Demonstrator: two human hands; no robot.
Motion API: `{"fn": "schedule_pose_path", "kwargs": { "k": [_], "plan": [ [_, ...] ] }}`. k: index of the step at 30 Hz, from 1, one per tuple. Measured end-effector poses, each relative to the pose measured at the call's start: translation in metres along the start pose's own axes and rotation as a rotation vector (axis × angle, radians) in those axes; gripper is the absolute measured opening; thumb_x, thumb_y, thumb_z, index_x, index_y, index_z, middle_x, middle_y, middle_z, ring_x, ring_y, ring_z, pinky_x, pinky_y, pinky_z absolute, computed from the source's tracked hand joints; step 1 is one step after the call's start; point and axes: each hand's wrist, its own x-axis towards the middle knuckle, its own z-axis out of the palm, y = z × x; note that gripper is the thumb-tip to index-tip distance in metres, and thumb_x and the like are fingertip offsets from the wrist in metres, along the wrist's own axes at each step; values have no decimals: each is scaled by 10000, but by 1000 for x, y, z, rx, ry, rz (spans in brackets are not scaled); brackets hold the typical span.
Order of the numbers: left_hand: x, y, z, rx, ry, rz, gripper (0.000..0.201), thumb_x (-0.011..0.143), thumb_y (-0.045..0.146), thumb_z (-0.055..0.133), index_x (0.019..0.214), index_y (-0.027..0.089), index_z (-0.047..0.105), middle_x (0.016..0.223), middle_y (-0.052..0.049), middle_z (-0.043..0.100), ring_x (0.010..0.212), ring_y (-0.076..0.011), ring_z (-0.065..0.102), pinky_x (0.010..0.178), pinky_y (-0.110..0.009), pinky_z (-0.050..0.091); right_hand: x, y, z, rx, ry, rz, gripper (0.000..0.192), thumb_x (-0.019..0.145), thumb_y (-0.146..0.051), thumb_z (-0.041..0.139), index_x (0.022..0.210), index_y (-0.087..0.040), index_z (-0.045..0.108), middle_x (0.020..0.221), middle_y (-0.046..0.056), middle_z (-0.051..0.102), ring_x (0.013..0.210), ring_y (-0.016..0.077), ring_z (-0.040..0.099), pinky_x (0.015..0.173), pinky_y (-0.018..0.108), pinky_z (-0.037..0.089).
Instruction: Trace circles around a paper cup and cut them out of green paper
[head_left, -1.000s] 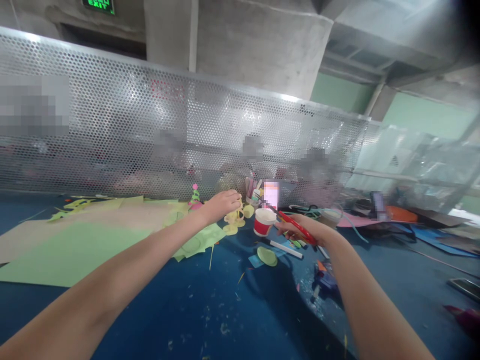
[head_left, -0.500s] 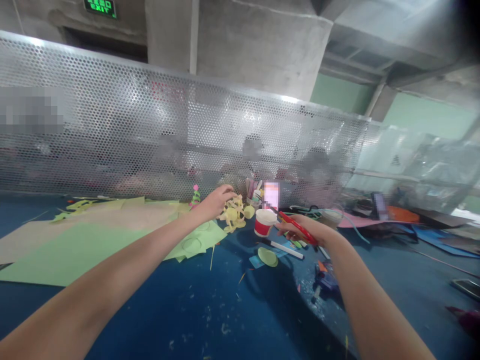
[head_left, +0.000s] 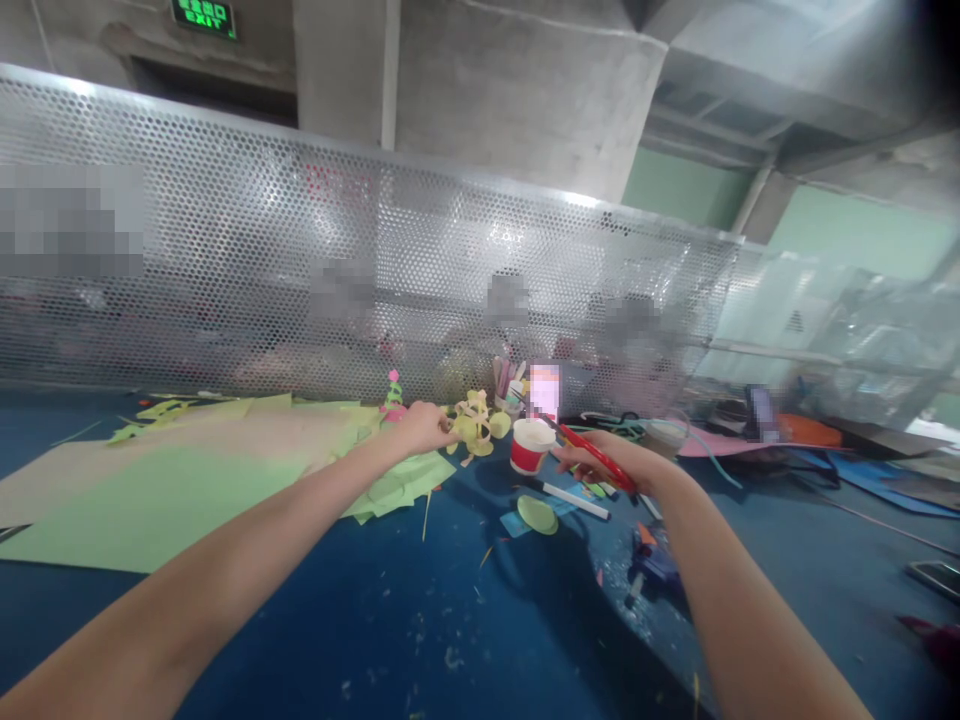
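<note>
Head view: right hand (head_left: 621,453) partly behind scissors (head_left: 596,457)

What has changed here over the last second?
The left hand has moved from the top of the yellow paper ornament down to its left side, and the ornament has turned. The right hand still holds the red scissors beside the red-and-white cup, which has stayed put.

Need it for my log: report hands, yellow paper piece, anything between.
Left hand at yellow paper piece, grip unclear. Right hand holding red-handled scissors. Red-and-white cup between the hands.
</note>
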Motion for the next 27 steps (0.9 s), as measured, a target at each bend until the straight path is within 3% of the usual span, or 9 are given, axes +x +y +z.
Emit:
{"fn": "schedule_pose_path", "kwargs": {
  "k": [5, 9, 13, 18, 23, 27],
  "plan": [
    [-5, 14, 6, 41, -13, -21, 160, 758, 277, 596, 802, 183, 717, 745, -49, 710, 748, -206, 637, 660, -264, 419, 0, 1, -1, 2, -7, -3, 308, 700, -383, 810, 853, -162, 658, 783, 34, 695, 592, 95, 573, 537, 185, 487],
    [-10, 23, 8, 85, -13, 34, 207, 777, 131, 488, 810, 166, 688, 779, -73, 698, 778, -215, 624, 690, -289, 423, -1, 0, -1, -7, -11, -1, 299, 706, -379, 806, 836, -155, 656, 783, 37, 696, 593, 91, 571, 539, 177, 487],
    [-17, 26, 7, 136, -18, 125, 211, 792, 104, 480, 877, 159, 666, 935, -115, 685, 951, -256, 598, 808, -336, 421, -1, -1, 0, -16, -8, 0, 306, 702, -380, 809, 842, -161, 647, 771, 33, 695, 586, 93, 574, 533, 177, 488],
    [-27, 27, 5, 139, -65, 194, 173, 777, 102, 518, 850, 164, 662, 969, -115, 672, 997, -250, 592, 854, -329, 421, 0, 0, -1, -20, -5, -4, 312, 698, -389, 811, 838, -162, 649, 790, 44, 704, 590, 99, 581, 531, 186, 498],
    [-32, 29, 11, 85, -58, 92, 182, 800, 159, 488, 871, 172, 655, 920, -99, 682, 930, -247, 622, 783, -321, 456, 0, -1, 0, -22, -5, -4, 315, 704, -385, 807, 852, -156, 649, 803, 51, 710, 581, 94, 576, 519, 186, 498],
    [-32, 31, 20, 3, -30, -28, 291, 821, 234, 496, 1080, 175, 616, 930, -84, 709, 848, -235, 657, 700, -298, 472, -1, -1, -1, -22, -12, -11, 314, 726, -380, 785, 887, -148, 647, 803, 52, 709, 589, 99, 586, 531, 194, 506]
  ]
}}
